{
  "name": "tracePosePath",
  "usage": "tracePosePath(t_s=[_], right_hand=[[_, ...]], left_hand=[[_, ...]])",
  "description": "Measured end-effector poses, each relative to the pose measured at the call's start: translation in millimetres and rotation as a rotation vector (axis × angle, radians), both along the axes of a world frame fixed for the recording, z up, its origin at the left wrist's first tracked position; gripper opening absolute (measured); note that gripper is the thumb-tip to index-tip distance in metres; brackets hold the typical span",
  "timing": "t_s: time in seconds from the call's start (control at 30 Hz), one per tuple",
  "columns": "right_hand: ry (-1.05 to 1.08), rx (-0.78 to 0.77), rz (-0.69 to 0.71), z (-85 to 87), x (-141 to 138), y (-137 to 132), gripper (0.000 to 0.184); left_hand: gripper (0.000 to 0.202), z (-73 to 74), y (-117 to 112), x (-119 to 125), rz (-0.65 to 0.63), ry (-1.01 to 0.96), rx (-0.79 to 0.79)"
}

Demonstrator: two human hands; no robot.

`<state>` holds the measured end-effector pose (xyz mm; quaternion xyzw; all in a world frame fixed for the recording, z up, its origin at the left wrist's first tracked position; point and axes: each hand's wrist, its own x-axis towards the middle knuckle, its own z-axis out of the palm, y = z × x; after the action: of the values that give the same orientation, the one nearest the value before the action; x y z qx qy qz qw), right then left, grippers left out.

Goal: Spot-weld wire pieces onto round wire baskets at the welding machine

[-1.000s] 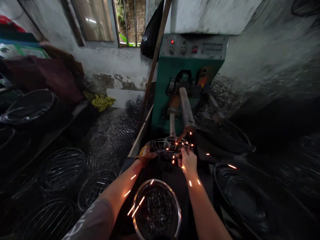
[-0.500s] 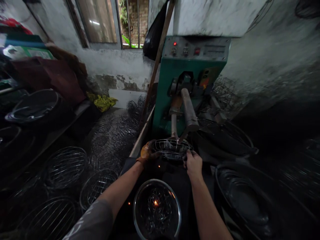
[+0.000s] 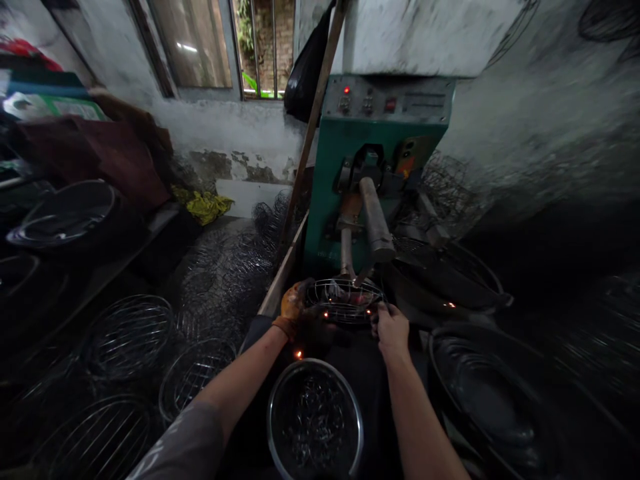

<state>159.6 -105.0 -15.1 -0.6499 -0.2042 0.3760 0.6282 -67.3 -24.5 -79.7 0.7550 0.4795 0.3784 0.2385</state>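
A round metal bowl (image 3: pixel 271 420) of loose metal pieces (image 3: pixel 317 427) sits nearest me, between my forearms. To the left, near, lie round wire racks (image 3: pixel 125 337) with parallel bars; to the right, a dark basin (image 3: pixel 487 393) holds rounded shapes too dim to make out. Just beyond the bowl's far rim glows an orange spark (image 3: pixel 299 355), with smaller ones by my hands.

Past it, I hold a shallow round wire basket (image 3: pixel 347 308) in both hands, directly below the machine's metal arm. My left hand (image 3: pixel 294 308), in an orange covering, has its grip closed on the left edge; my right hand (image 3: pixel 391 328) pinches the right edge, thumb and fingers together. Whether the arm's slanted tip (image 3: pixel 361 275) touches the wires, I cannot tell.

Farther off stands the green machine (image 3: pixel 325 207), its thick metal arm (image 3: pixel 376 220) pointing towards me, a red light (image 3: pixel 347 89) lit on its panel. Left of it, a tangle of wire (image 3: pixel 220 267) spreads across the floor towards a crumpled yellow cloth (image 3: pixel 205 205). Farthest, a black bag (image 3: pixel 304 77) hangs beside a barred window (image 3: pixel 265 47) in a stained wall (image 3: pixel 235 123).
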Motion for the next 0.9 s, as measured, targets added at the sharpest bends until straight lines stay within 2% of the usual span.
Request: tracePosePath(t_s=[0.2, 0.43, 0.67, 0.9], right_hand=[[0.107, -0.038, -0.089, -14.5, 15, 1, 0.045], [0.125, -0.059, -0.098, -20.0, 21, 4, 0.048], [0.133, -0.092, -0.057, -26.1, 29, 4, 0.042], [0.151, -0.147, -0.068, -30.9, 36, 9, 0.045]], left_hand=[[0.084, 23.9, 1, 12, 0.011, 0.167, 0.062], [0.086, 32.2, 6, 19, -0.025, 0.236, 0.090], [0.086, 37.3, 8, 19, -0.045, 0.250, 0.097], [0.086, 61.7, 6, 32, -0.057, 0.374, 0.091]])
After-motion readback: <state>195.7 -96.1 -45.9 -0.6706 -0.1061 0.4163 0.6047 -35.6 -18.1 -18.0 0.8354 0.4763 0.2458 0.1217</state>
